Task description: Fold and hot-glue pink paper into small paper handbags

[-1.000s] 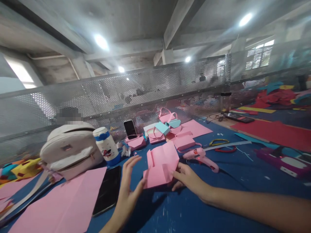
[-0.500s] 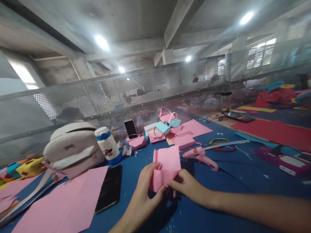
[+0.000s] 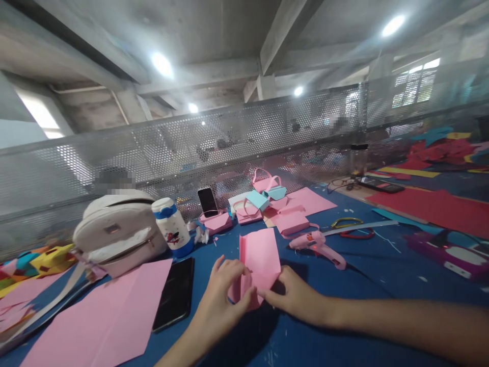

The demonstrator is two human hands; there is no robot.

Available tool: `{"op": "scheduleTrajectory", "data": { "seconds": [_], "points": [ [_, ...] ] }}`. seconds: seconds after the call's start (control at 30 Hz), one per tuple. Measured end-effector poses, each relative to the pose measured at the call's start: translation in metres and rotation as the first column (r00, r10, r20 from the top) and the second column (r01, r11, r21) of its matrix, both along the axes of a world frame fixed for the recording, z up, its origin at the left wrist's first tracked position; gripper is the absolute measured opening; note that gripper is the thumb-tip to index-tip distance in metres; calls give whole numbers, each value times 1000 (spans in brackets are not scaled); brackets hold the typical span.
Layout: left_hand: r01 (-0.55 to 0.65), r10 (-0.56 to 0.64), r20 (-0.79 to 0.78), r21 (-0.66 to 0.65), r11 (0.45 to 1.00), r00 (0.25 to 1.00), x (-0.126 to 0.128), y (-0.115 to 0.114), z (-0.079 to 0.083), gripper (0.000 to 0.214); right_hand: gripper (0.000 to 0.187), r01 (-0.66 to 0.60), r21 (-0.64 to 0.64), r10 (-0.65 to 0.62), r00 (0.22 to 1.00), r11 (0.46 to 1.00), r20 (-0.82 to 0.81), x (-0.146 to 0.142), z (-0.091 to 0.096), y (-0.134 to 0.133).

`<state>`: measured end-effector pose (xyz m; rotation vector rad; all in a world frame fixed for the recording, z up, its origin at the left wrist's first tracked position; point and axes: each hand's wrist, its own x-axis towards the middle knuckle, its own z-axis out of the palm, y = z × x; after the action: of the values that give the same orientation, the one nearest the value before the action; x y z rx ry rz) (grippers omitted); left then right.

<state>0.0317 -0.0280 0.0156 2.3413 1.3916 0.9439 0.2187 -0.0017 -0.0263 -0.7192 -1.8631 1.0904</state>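
Both L hand (image 3: 225, 290) & R hand (image 3: 298, 295) grip folded pink paper (image 3: 263, 252); lidded btl (image 3: 173, 229) beside backpack (image 3: 118, 232), contents hidden.

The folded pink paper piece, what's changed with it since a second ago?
The left hand moved rightward onto the folded pink paper piece, whose near-left side looks folded in more. The right hand kept holding its right edge; the pink pistol-shaped glue gun stayed put.
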Motion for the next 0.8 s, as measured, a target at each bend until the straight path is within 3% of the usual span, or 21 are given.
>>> {"op": "scheduleTrajectory", "data": {
  "seconds": [0.17,0.27,0.4,0.6,0.8],
  "points": [
    [-24,24,94,-6,1000,995,-3,0,10,12,24,-33,41,33,999,999,-1,-7,9,5],
    [-67,58,192,41,997,980,-2,-2,16,13,29,50,107,-54,998,993,36,-14,15,11],
    [-125,126,306,-24,992,944,-2,-2,14,21,32,137,215,-164,979,967,117,-20,22,16],
    [-206,197,496,-36,978,845,-3,-3,-1,22,25,3,235,-46,983,972,175,-19,22,18],
    [-123,174,541,-130,984,823,-1,-1,2,25,13,-27,182,10,996,983,92,-9,34,22]
  ]
}}
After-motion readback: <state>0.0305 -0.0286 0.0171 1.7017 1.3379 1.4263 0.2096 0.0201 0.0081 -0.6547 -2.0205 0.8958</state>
